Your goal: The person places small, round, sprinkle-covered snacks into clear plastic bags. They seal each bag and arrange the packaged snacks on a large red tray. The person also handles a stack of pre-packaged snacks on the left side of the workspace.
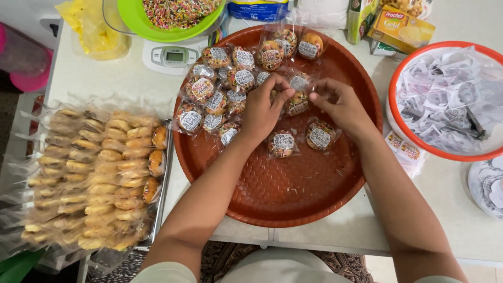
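A round brown woven tray [293, 194] lies in front of me with several small pastries in clear wrappers [217, 99], each bearing a round label. My left hand [264, 107] and my right hand [340, 102] meet above the tray's middle. Both pinch one wrapped pastry [297, 100] between their fingertips. Two more wrapped pastries [283, 142] lie just below my hands.
A metal tray [163, 178] at left holds stacked wrapped pastries. A green bowl of coloured sprinkles [173, 15] sits on a white kitchen scale [174, 56] at the back. A red-rimmed bowl [398, 123] of empty clear wrappers stands at right. Boxes [401, 29] lie behind it.
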